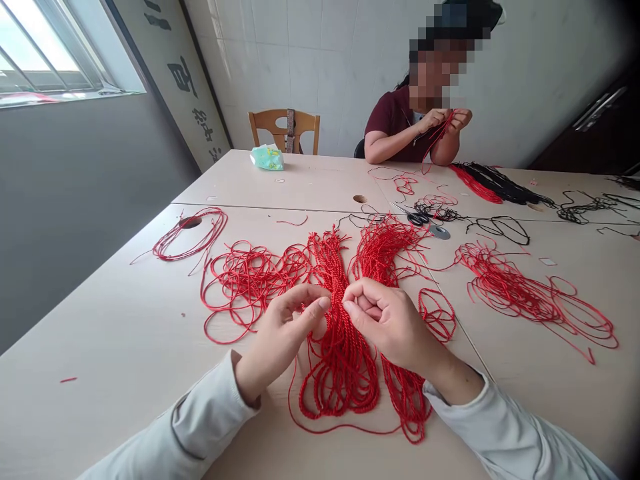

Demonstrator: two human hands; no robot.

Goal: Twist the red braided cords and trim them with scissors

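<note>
Both hands hover over a bundle of braided red cords (345,360) on the table. My left hand (295,323) is curled, thumb and fingertips close together near the bundle's middle; whatever lies between them is too small to make out. Just to the right, my right hand (385,320) is closed in a pinch, with any held item likewise hidden. A second red bundle (383,250) runs beneath and behind my right hand. Loose red cord (245,273) lies tangled to the left of my left hand.
Scissors (417,218) and a grey disc (440,232) lie beyond the bundles. More red cord (520,287) spreads at right, a red coil (190,240) at left. Across the table (125,347), a person (400,127) holds red cord near black cords (505,183). A tissue pack (267,158) stands at back.
</note>
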